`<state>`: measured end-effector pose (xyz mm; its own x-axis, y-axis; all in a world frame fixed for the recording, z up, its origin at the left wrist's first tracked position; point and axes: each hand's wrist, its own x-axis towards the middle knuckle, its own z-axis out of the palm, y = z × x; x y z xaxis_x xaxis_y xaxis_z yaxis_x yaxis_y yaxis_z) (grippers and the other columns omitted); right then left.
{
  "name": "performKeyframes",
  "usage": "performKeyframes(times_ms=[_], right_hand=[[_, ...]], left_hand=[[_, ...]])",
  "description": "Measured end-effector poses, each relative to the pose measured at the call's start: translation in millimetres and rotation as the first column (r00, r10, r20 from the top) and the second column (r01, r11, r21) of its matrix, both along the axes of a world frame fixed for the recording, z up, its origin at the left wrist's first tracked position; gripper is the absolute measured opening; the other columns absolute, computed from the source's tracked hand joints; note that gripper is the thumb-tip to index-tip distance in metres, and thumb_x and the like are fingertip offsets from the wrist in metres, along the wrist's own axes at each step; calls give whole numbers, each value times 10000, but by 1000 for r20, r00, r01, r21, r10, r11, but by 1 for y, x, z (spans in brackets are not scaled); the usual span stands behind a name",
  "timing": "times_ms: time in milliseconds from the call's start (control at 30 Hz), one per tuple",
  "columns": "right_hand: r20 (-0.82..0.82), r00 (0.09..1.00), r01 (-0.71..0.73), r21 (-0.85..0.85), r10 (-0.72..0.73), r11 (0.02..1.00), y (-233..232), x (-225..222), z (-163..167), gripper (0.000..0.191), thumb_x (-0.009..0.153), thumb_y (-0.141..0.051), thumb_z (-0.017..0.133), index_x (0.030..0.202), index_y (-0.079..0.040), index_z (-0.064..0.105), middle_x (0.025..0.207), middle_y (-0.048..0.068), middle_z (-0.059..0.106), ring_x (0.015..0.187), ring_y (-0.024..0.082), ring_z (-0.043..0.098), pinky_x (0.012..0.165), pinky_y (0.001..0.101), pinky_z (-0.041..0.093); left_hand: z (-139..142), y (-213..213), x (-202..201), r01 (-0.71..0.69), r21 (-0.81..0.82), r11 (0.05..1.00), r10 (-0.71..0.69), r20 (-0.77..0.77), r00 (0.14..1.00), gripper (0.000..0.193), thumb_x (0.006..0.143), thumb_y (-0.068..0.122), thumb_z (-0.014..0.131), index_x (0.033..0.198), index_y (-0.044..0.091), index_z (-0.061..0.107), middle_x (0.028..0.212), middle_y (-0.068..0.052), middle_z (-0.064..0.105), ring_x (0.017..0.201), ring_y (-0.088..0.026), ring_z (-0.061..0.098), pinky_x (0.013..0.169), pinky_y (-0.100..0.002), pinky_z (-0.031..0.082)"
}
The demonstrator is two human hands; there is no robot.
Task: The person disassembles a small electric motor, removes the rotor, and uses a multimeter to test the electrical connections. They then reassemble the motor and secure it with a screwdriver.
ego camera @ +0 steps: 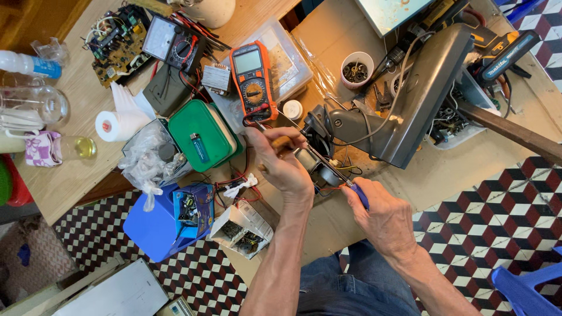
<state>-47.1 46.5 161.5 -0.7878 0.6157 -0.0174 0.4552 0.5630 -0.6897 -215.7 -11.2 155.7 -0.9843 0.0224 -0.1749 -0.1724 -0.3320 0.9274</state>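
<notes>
My left hand [281, 161] is closed around a small cylindrical motor [305, 159] with red wires, held against the end of a dark grey plastic appliance body [418, 99]. My right hand [383, 216] grips the blue handle of a thin metal tool [328, 167], perhaps a soldering iron, whose shaft runs up-left to the motor. An orange digital multimeter [253, 82] lies just beyond my left hand. Its probe lead runs toward my fingers.
A green box [199, 134] with a blue lighter, an analog meter [170, 41], a circuit board [114, 41], a tape roll [108, 126], a cup of screws [356, 70], a cordless drill [503, 55], a blue box [158, 225] and a checkered floor [497, 205] surround the bench.
</notes>
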Motion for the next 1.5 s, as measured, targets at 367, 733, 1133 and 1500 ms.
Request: performKeyframes(times_ms=[367,733,1133,1500], right_hand=[[34,999,-14,-18,15,1000,5,1,2,231,899,-258,756,996,-55,701,807,117,716,577,270,677,515,374,530],[4,1000,-3,4,3,1000,3,-2,4,219,893,-243,761,970,-47,704,823,114,721,600,288,686,525,380,531],[90,996,-4,-6,5,1000,-2,-7,4,250,902,-284,744,957,-45,694,798,123,714,539,298,672,480,402,516],[35,999,13,23,-14,1000,-4,-4,-7,246,919,-293,727,953,-53,687,762,136,691,527,338,650,467,438,494]], left_hand=[[-1,-15,-4,169,55,984,-169,-7,986,629,1058,564,494,987,-25,701,855,-109,677,859,-188,626,859,-332,487],[-5,-4,-2,85,34,996,-87,41,995,711,1078,579,438,782,-27,663,678,-86,594,673,-173,562,687,-303,451],[-13,6,-13,-69,65,996,51,236,970,632,1059,518,377,697,49,599,611,-79,593,553,-161,509,550,-272,410],[-18,8,-17,-83,79,993,64,220,973,527,1075,406,354,720,61,535,613,-73,571,529,-174,489,529,-284,380]])
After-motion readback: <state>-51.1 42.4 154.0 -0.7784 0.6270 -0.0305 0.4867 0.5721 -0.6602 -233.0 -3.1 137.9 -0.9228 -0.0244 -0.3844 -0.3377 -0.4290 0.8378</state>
